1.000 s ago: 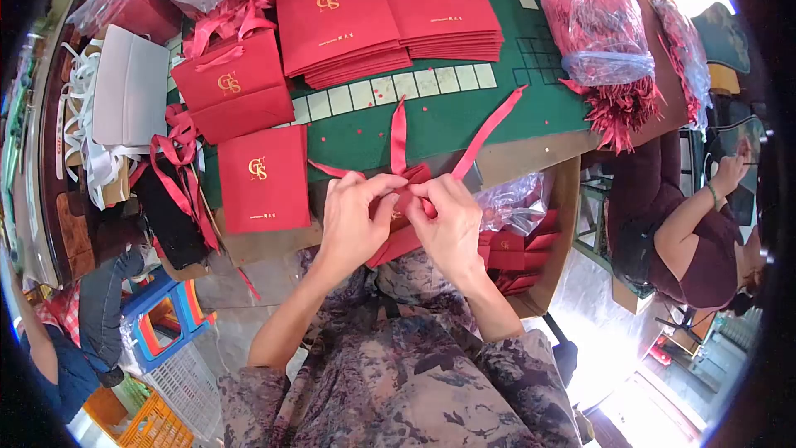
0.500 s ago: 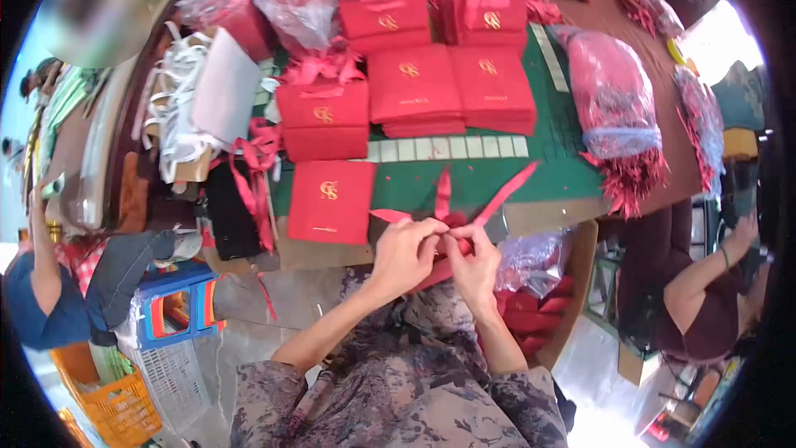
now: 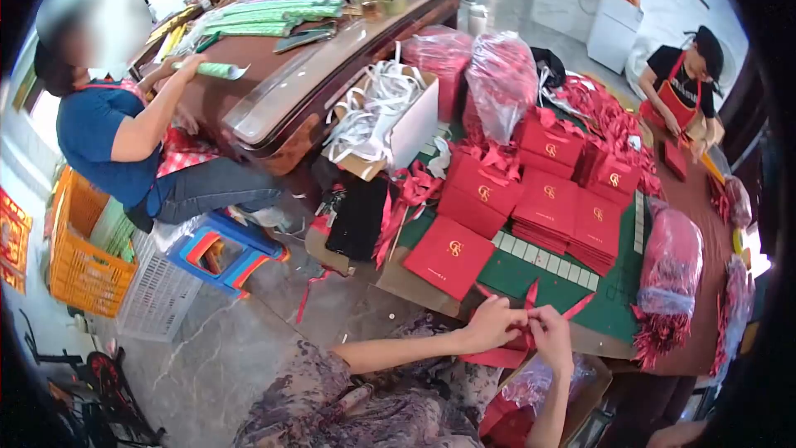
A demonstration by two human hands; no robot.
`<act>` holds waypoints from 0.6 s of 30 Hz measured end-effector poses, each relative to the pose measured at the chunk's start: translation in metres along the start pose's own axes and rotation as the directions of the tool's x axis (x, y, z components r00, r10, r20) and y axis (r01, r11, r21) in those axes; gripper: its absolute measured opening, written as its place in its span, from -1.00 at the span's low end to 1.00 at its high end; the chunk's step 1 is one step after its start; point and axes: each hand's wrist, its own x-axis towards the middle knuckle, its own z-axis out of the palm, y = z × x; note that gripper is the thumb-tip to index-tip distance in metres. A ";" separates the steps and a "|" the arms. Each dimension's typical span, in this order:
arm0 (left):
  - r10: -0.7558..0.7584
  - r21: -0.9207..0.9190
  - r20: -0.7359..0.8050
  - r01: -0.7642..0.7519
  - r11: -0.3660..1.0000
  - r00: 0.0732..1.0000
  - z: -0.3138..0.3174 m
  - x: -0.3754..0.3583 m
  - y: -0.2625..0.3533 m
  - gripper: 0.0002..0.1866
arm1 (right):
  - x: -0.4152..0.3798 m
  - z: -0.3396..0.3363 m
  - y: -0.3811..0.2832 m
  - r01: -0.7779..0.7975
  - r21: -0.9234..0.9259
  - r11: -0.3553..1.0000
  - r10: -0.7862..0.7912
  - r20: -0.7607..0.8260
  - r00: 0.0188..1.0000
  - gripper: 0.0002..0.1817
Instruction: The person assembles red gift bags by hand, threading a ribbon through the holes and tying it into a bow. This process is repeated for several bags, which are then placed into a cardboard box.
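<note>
My left hand (image 3: 491,325) and my right hand (image 3: 550,340) meet at the table's front edge, fingers pinched together. Between them is a red ribbon (image 3: 531,292), its loose ends sticking out past my fingertips over the green mat. Below the hands a red item (image 3: 497,357) shows in part, mostly covered by them. Just beyond my left hand lies a flat red pouch (image 3: 448,257) with gold lettering. Farther back stand stacks of similar red pouches (image 3: 545,205), some with ribbons on top.
A white box of white straps (image 3: 406,129) stands left of the green mat (image 3: 618,309). Plastic-wrapped red bundles (image 3: 670,261) lie at right. A person in a blue shirt (image 3: 108,145) sits at left beside a blue stool (image 3: 224,249). An open carton (image 3: 593,386) is below the table edge.
The view has swung left, so the seated person and the room behind show more. My hands remain pinched together at the ribbon, now lower and farther right in the picture.
</note>
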 end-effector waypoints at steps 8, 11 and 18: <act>0.342 0.170 -0.083 -0.324 0.931 0.936 0.008 -0.002 -0.002 -0.85 | 0.012 -0.031 0.018 -0.034 0.083 0.996 0.002 0.358 0.934 -0.84; 0.255 0.032 -0.025 -0.255 0.967 0.966 0.003 0.003 -0.001 -0.69 | 0.012 -0.036 0.022 -0.049 0.123 0.991 -0.001 0.379 0.925 -0.86; 0.145 -0.137 0.037 -0.138 0.981 0.989 -0.004 0.011 -0.009 -0.70 | 0.009 -0.008 0.031 -0.070 0.228 0.971 0.024 0.198 0.980 -0.90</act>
